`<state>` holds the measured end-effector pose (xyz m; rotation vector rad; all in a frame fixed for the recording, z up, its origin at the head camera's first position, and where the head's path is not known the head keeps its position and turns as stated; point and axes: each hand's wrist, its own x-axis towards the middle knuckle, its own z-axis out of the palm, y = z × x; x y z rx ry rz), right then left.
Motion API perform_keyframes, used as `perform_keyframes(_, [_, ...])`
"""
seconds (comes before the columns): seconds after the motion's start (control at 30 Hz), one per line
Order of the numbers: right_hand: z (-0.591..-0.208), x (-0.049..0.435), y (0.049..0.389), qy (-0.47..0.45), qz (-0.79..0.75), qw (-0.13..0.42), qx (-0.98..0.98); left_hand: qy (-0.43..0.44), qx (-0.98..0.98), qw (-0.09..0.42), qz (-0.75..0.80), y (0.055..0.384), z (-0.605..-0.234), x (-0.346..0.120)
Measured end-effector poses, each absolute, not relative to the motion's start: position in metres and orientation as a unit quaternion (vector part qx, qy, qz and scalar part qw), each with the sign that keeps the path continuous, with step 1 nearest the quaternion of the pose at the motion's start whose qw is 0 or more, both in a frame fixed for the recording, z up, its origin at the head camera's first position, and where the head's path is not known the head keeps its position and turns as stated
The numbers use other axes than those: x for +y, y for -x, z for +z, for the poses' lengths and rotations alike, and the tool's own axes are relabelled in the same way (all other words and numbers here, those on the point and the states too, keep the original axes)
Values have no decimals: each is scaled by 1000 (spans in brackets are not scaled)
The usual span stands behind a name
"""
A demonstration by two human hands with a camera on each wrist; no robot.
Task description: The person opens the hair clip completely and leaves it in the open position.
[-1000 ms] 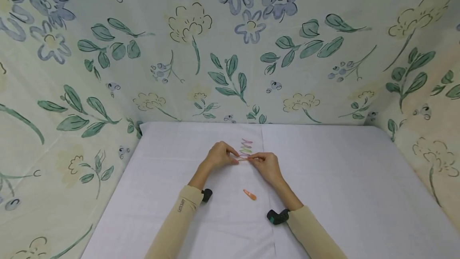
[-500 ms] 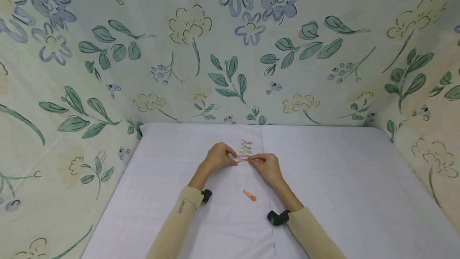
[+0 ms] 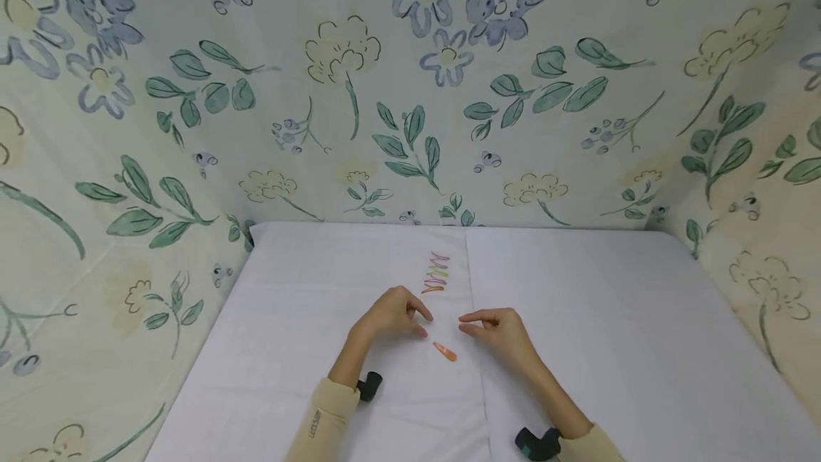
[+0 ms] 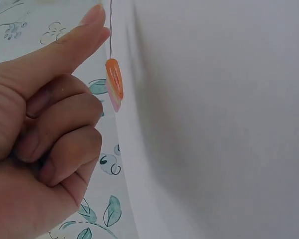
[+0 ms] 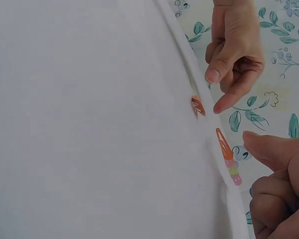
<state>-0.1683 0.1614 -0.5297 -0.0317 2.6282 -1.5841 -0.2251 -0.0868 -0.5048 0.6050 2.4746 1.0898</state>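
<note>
Several snap hair clips (image 5: pixel 233 170), pink, green, purple and orange, lie one below another in a column on the white cloth. At its near end is an orange hair clip (image 3: pixel 432 289). Closer to the person, a separate orange hair clip (image 3: pixel 445 351) lies slanted. My left hand (image 3: pixel 393 312) hovers just left of and beyond this single clip, thumb and index finger apart, the other fingers curled in the left wrist view. To its right is my right hand (image 3: pixel 503 334), index finger and thumb stretched out with a small gap. Neither hand holds anything.
The white cloth (image 3: pixel 609 319) covers the table, with a crease running front to back right of the clips. A floral curtain (image 3: pixel 410 91) stands behind and at both sides. Black cameras (image 3: pixel 369 386) are strapped at both wrists.
Both hands have let go of the orange hair clip at the column's near end and drawn back toward the person, near the single clip. The right hand has also moved rightward.
</note>
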Motion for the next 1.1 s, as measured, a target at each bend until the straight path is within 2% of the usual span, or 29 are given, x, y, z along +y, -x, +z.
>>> perform_keyframes(0.17, [-540,167,143,-2,-533,67,844,-226,867,209,391,212,-503,-84])
perform_keyframes(0.3, [-546,168,131,-11,-535,69,842,-215,870,202,395,207,-504,-83])
perform_keyframes(0.93, [-548,150,125,18,-498,14,867,-232,853,216,416,203,-516,-74])
perform_keyframes(1.1, [-548,146,127,49,-499,-21,865,-236,852,213,416,204,-517,-73])
